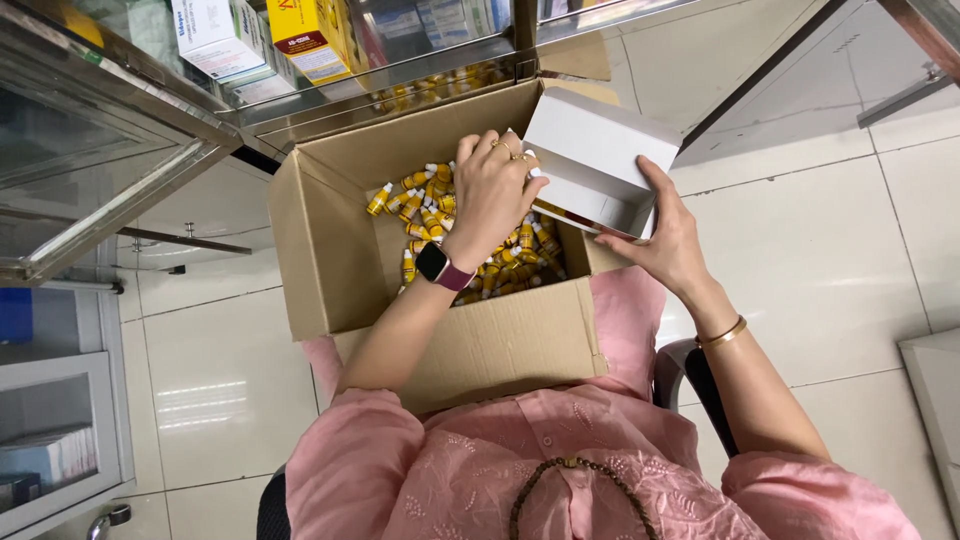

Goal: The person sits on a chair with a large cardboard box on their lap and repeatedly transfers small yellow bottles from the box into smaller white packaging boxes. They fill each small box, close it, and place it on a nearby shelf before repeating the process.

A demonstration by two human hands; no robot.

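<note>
An open cardboard box (340,250) rests on my lap, filled with several small yellow dropper bottles (420,200) with white caps. My left hand (490,190), wearing a dark smartwatch on a pink strap and rings, reaches over the bottles with fingers closed around a few small bottles at the edge of a white carton. My right hand (665,245), with a gold bangle on the wrist, grips the open white carton (595,160), holding it tilted above the cardboard box's right rim.
A glass-fronted cabinet (110,150) with boxed goods (310,35) on its shelves stands ahead and to the left. White floor tiles (830,250) surround my seat. Another low cabinet (60,440) sits at lower left, and a grey surface edge (935,390) at far right.
</note>
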